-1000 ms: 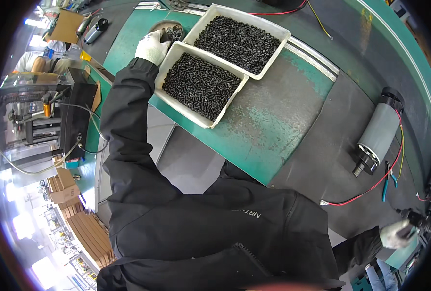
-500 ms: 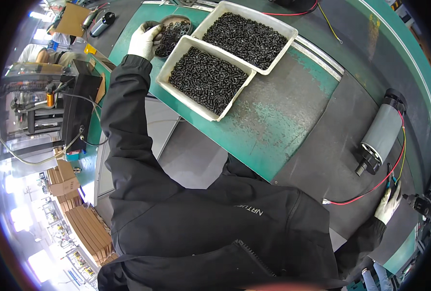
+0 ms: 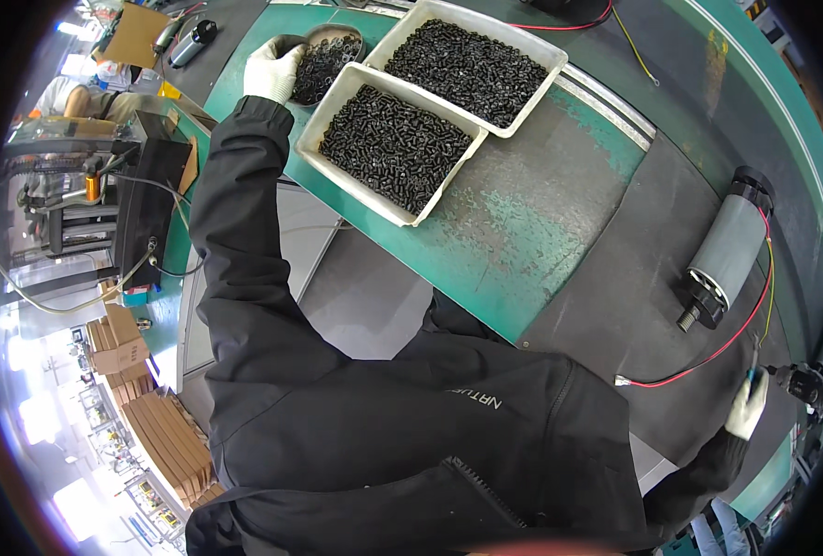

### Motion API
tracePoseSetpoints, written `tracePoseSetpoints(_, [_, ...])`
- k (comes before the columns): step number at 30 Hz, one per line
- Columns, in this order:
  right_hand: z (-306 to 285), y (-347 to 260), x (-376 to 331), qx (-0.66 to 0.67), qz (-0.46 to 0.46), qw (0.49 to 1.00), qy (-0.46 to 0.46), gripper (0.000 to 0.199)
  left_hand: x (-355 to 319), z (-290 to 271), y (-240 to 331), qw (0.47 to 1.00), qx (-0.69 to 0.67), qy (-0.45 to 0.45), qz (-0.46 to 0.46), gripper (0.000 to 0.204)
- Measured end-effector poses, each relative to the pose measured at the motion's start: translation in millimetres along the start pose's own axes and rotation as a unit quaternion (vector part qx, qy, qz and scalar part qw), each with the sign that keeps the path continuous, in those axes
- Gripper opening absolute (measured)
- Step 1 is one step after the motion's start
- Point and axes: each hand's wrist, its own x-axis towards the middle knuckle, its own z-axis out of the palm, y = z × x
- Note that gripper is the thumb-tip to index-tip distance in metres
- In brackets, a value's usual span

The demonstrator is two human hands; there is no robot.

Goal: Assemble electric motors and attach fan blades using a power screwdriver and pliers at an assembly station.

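Note:
My left hand (image 3: 274, 71), in a white glove with dark fingertips, is at the left rim of a round dish (image 3: 360, 46) of small black ring-like parts. Its fingers are curled in, and whatever they pinch is too small to make out. Far to the right, my gloved right hand (image 3: 747, 406) is closed round pliers (image 3: 754, 361) with blue on the handles, their tip pointing away from me. Beyond it lies a grey cylindrical motor (image 3: 728, 248) with black ends and a threaded shaft. Its red lead (image 3: 719, 354) curves down to a pale connector (image 3: 622, 381).
Two white bins (image 3: 402, 219) of small black cylindrical parts stand beside the dish on the worn green bench (image 3: 523, 213). A dark tool (image 3: 803, 384) is close to my right hand. Left are a black machine frame (image 3: 147, 199) and stacked cartons (image 3: 166, 445); another person's arm (image 3: 78, 100) shows behind.
My left hand has shifted slightly left and down, off the dish's inner side. My right hand has drawn the pliers toward me, and they look more closed.

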Motion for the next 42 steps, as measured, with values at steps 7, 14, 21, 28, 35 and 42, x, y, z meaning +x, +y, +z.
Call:
tracePoseSetpoints(7, [-39,-60,-32,0.767,-0.145,0.618,-0.091,0.045,-11,-13,-1,0.992,-0.054,0.041,-0.105,0.022])
tracePoseSetpoints(14, [-45,-80,-36,0.622,-0.003,0.775,0.109,0.057,-41,-4,52,0.961,-0.251,-0.015,-0.118,0.02])
tracePoseSetpoints(21, [-24,-289,-17,0.123,-0.335,0.913,0.198,0.053,-186,137,297,0.808,-0.449,-0.379,-0.035,0.027])
tracePoseSetpoints(28, [-52,-287,-17,-0.051,-0.37,0.899,0.229,0.052,-216,180,347,0.567,-0.679,-0.439,-0.158,0.017])
tracePoseSetpoints(35, [-62,-285,-22,-0.139,-0.364,0.895,0.217,0.055,-222,185,351,0.532,-0.685,-0.458,-0.195,0.019])
tracePoseSetpoints(42, [-68,-286,-18,-0.14,-0.392,0.883,0.216,0.052,-224,182,353,0.582,-0.662,-0.429,-0.199,0.021])
